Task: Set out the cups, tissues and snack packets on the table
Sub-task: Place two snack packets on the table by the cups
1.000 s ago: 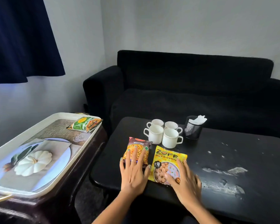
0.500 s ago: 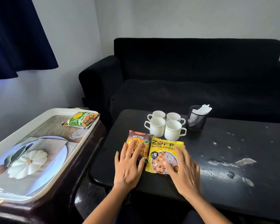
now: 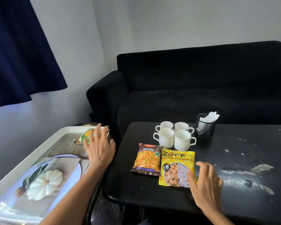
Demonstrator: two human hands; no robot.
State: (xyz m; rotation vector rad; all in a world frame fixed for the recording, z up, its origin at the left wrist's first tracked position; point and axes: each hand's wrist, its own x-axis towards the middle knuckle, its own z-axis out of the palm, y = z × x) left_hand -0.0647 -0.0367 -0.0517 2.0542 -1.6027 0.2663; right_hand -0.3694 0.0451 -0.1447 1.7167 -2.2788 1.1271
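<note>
Right hand (image 3: 205, 186): fingers loosely spread, thumb touching the yellow soya packet (image 3: 177, 168) on the black table (image 3: 234, 176).
Mixture packet (image 3: 147, 157): lay just left of it.
Left hand (image 3: 99, 148): fingers spread, holding nothing, over the green packet (image 3: 85, 137) in the white tray (image 3: 39, 143).
Cups (image 3: 174, 136): four clustered, beside the tissue holder (image 3: 205, 125).

Single head-worn view, looking forward and down, close over black table (image 3: 234, 200), sofa (image 3: 201, 88) behind

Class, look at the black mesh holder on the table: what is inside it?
White tissues stick up out of the mesh holder and show faintly through its mesh. How far down they go, and whether anything else lies at the bottom, cannot be seen.
</note>
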